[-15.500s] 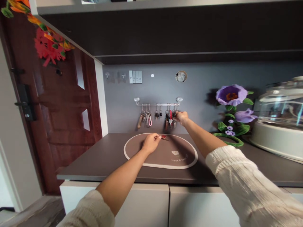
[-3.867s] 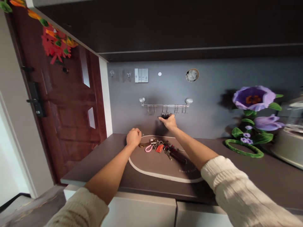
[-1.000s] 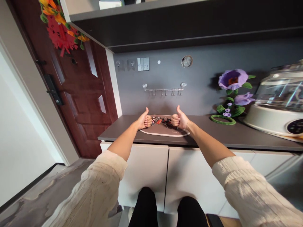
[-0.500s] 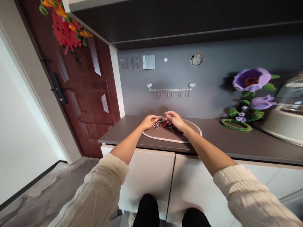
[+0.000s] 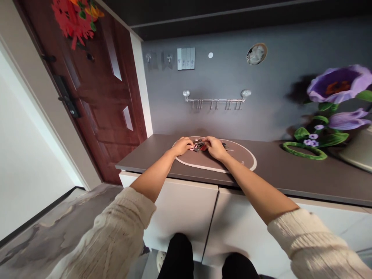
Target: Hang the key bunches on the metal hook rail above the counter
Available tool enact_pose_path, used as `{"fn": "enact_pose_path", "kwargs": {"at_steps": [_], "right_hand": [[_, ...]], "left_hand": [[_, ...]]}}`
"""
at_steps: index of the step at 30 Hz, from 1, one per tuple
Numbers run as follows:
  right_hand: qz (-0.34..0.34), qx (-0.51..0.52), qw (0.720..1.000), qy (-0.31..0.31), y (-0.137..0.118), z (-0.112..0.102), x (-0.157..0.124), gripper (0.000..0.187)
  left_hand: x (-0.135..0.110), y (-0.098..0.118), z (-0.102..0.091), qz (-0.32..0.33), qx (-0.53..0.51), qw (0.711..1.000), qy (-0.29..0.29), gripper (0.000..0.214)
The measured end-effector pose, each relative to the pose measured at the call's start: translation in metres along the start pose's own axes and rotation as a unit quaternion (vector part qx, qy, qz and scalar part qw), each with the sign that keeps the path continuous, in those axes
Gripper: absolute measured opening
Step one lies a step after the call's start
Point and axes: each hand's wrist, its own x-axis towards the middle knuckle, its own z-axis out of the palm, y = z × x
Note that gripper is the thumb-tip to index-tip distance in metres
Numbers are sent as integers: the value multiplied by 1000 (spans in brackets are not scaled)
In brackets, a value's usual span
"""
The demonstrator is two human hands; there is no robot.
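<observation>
A small pile of keys (image 5: 198, 145) with a red tag among them lies on an oval brown mat (image 5: 215, 164) with a pale rim. At the pile's left side my left hand (image 5: 182, 146) is closed, its fingertips pinching at the keys. My right hand (image 5: 214, 147) reaches in from the other side, thumb and fingers pressed together on the keys near the red piece. More small dark pieces, which look like keys, show just beyond the right hand. The fingers partly hide what each hand grips.
On the wall above the counter (image 5: 270, 170) hangs a clear rail (image 5: 216, 100) with several small hooks. A purple artificial flower (image 5: 338, 87) with a green base stands to the right, beside a pale rounded object (image 5: 359, 151). A dark red door (image 5: 101, 116) is at the left.
The view has shifted down and closer to the counter. My right hand has lowered onto the keys and its fingers have closed; the left hand stays at the pile's left side.
</observation>
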Motion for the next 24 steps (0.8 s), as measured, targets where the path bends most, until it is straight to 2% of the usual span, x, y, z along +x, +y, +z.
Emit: {"fn": "enact_pose_path", "kwargs": {"at_steps": [4, 10, 17, 24], "right_hand": [[-9, -28, 1000, 6, 1, 3, 1, 21], [-22, -28, 999, 19, 3, 5, 2, 22], [-38, -24, 998, 54, 1, 5, 3, 19], [-76, -21, 992, 99, -3, 7, 1, 11]], "left_hand": [[-1, 1, 1, -11, 10, 1000, 12, 15], [-5, 15, -4, -5, 60, 997, 38, 15], [-7, 25, -8, -44, 94, 986, 133, 18], [-6, 33, -4, 7, 101, 981, 167, 20]]}}
